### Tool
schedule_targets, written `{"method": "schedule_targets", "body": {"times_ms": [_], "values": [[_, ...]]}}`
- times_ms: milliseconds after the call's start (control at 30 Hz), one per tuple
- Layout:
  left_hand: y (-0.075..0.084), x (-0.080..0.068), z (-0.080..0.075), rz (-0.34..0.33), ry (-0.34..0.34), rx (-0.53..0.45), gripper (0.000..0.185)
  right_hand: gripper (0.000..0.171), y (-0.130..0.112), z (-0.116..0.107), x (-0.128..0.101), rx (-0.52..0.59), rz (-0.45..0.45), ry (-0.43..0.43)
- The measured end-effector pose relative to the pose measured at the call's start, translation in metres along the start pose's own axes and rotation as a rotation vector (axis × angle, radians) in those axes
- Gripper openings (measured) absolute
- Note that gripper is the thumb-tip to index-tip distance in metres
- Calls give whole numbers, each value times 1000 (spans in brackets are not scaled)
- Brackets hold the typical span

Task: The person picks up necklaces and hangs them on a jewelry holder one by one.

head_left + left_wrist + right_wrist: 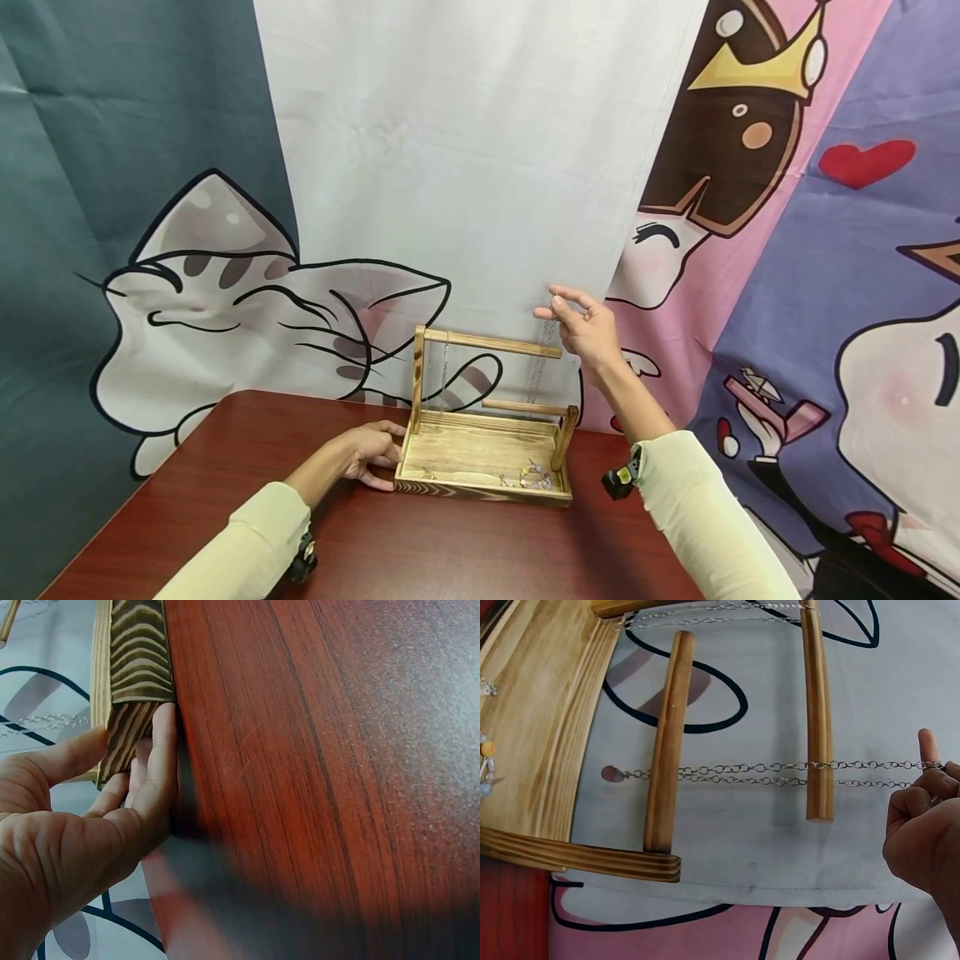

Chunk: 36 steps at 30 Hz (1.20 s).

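- Two pale cream sleeves (240, 542) come in from the bottom of the frame, each with a small black device (303, 557) at the cuff.
- Under those there's a dark reddish-brown wood-grain table (420, 550), filling the lower middle.
- Left hand (367, 454), a bit left of centre: clamped on the left end of a light-brown wooden stand with a shallow tray base (465, 450), thumb and fingers on opposite sides. The stand sits low in the middle of the frame.
- In the tray's front right corner there's a little bracelet of coloured beads (487, 750), plus some tiny pieces too small to make out.
- Right hand (588, 329) is up right of centre, pinching a silver link chain (864, 764). Can't really tell which fingertips do the pinching; one finger sticks out on its own.
- That chain hangs in two strands past the free end of the upper wooden rod (819, 712), with an oval pendant (613, 774) at the bottom. Can't tell if it touches the rod.
- Another thin silver chain (446, 367) dangles from the rod's left part.
- Behind everything: a cartoon-print cloth backdrop (480, 167), smiling cat on the left.
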<state>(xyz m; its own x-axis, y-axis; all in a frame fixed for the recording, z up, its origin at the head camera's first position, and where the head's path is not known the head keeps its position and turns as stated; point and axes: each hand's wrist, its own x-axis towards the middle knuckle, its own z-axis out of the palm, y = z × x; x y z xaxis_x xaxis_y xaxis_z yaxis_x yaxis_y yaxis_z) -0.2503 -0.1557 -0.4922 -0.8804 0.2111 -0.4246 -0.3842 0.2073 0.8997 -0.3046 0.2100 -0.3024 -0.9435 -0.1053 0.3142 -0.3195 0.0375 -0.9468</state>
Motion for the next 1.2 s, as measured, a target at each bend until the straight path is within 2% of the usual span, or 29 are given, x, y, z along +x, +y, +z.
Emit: {"method": "schedule_targets", "body": {"times_ms": [767, 1200], "values": [[-1, 2, 1, -7, 4, -9, 66, 45, 22, 28, -3, 28, 72, -62], [-1, 3, 0, -7, 1, -16, 65, 42, 30, 44, -6, 88, 81, -80]]}}
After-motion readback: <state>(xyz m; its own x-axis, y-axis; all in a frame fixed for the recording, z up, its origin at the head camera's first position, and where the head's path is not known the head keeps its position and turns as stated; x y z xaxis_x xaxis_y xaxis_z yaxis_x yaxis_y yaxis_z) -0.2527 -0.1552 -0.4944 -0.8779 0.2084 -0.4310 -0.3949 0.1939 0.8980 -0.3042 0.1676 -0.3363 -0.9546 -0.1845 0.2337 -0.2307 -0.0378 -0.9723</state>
